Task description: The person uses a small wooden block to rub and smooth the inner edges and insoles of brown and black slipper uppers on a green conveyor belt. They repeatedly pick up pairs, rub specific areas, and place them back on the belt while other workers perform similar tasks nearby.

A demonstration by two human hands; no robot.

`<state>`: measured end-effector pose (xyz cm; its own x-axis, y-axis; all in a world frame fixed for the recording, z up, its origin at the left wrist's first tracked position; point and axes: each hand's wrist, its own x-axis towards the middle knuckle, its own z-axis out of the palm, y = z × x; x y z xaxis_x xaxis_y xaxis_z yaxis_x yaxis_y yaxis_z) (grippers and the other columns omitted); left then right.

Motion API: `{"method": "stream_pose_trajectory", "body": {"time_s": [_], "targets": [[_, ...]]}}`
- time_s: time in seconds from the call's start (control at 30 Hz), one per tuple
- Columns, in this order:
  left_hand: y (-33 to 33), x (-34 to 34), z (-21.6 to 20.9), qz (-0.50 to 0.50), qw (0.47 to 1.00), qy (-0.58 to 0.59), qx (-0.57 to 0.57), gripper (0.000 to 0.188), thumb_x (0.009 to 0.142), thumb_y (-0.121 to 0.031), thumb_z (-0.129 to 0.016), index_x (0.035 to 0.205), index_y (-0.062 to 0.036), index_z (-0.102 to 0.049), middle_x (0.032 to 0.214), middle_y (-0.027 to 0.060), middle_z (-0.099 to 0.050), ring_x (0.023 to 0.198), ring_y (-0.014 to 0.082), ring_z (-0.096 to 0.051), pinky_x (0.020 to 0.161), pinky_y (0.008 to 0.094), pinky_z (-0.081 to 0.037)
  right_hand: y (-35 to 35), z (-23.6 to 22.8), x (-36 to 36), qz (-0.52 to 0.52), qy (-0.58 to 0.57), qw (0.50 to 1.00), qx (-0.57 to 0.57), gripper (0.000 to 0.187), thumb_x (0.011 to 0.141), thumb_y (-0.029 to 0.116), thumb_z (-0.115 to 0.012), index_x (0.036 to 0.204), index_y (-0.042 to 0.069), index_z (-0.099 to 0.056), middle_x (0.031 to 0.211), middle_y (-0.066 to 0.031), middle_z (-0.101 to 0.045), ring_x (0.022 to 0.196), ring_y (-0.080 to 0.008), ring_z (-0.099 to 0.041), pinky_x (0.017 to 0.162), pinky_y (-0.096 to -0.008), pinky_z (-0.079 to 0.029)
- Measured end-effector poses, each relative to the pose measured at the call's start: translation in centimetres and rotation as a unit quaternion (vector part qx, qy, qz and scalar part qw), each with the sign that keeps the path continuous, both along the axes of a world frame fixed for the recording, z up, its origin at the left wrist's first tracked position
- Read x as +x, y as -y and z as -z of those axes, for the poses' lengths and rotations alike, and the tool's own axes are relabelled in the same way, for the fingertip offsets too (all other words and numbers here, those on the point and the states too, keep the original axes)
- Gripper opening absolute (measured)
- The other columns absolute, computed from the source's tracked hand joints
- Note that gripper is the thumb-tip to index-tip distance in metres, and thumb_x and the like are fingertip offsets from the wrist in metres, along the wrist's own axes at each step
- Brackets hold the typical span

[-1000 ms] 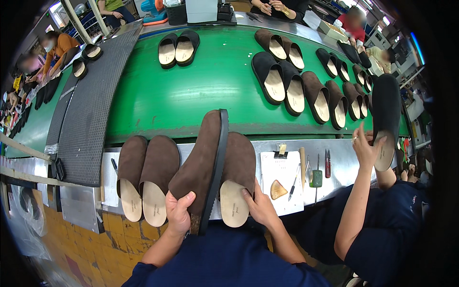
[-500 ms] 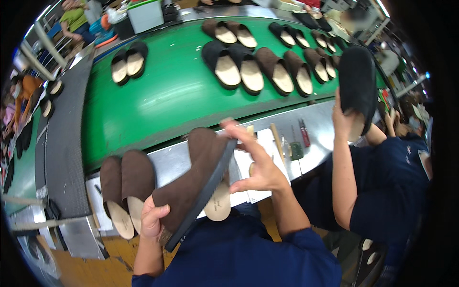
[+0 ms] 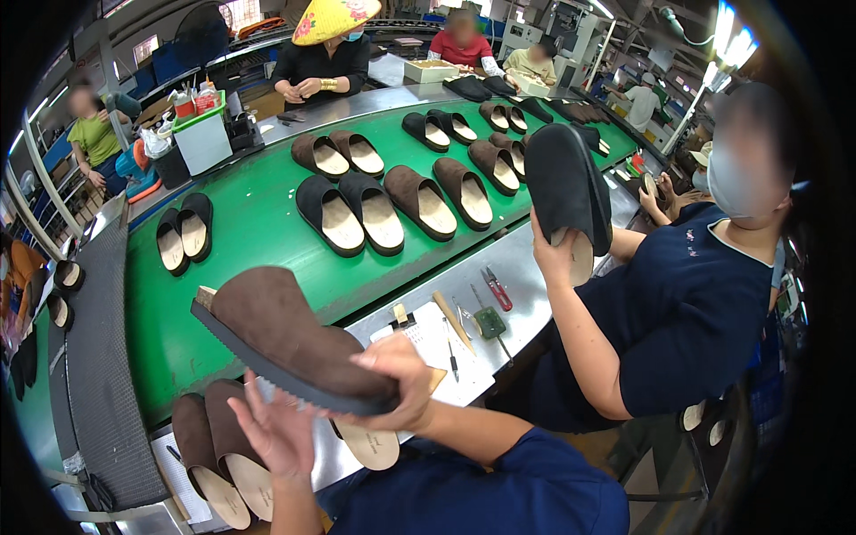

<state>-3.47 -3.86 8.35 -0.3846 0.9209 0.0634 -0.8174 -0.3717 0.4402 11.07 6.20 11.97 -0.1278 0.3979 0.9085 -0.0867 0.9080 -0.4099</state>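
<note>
I watch the right hand (image 3: pixel 406 388) pinch a brown clog (image 3: pixel 285 330) by its toe end, left of the frame's centre. Lower left, the left hand (image 3: pixel 278 437) is spread just below the sole; I can't tell if it touches.

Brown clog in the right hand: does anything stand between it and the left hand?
Nothing visible does. The right hand grips the brown clog, and the open left hand is close beside its sole; whether they touch is unclear.
</note>
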Motion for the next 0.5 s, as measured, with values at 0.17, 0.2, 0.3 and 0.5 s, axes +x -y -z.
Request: {"method": "stream_pose_trajectory", "body": {"time_s": [0.17,0.2,0.3,0.5], "targets": [[-2.8,1.2,1.2,-0.007,0.996,0.039,-0.078,0.077,0.091,-0.066,-0.047,0.133,-0.0017,-0.05,0.112,0.0172,-0.066,0.091,0.0312,-0.068,0.084,0.0458,-0.056,4.7,4.9,0.9,-0.01,0.127,0.991,-0.042,0.052,0.07,0.018,-0.085,0.115,0.005,-0.061,0.11,-0.0134,-0.064,0.094,-0.0314,-0.065,0.082,-0.0389,-0.055],[-3.1,0.3,2.9,-0.018,0.995,0.026,-0.091,0.076,0.091,-0.065,-0.048,0.133,-0.0018,-0.05,0.111,0.0174,-0.066,0.089,0.0314,-0.068,0.083,0.0452,-0.056,4.7,5.2,2.0,-0.021,0.164,0.985,-0.057,0.049,0.073,0.018,-0.084,0.115,0.005,-0.062,0.111,-0.0137,-0.064,0.096,-0.0315,-0.065,0.083,-0.0388,-0.055],[-2.9,-0.8,3.1,-0.032,0.992,0.035,-0.117,0.075,0.09,-0.064,-0.049,0.133,-0.0017,-0.05,0.112,0.0173,-0.066,0.088,0.031,-0.067,0.083,0.0449,-0.056,4.4,8.2,5.9,0.005,0.246,0.956,-0.158,0.039,0.079,0.019,-0.079,0.112,0.004,-0.064,0.11,-0.0146,-0.065,0.099,-0.031,-0.065,0.085,-0.0378,-0.054],[-2.5,-5.0,1.7,-0.046,0.998,0.038,-0.007,0.08,0.091,-0.062,-0.049,0.143,-0.0018,-0.04,0.134,0.0199,-0.053,0.115,0.0381,-0.056,0.098,0.0529,-0.047,1.8,11.5,12.3,0.216,0.298,0.868,-0.333,0.023,0.088,0.019,-0.07,0.105,0.004,-0.067,0.097,-0.0131,-0.065,0.086,-0.0294,-0.066,0.075,-0.0372,-0.053]]}}
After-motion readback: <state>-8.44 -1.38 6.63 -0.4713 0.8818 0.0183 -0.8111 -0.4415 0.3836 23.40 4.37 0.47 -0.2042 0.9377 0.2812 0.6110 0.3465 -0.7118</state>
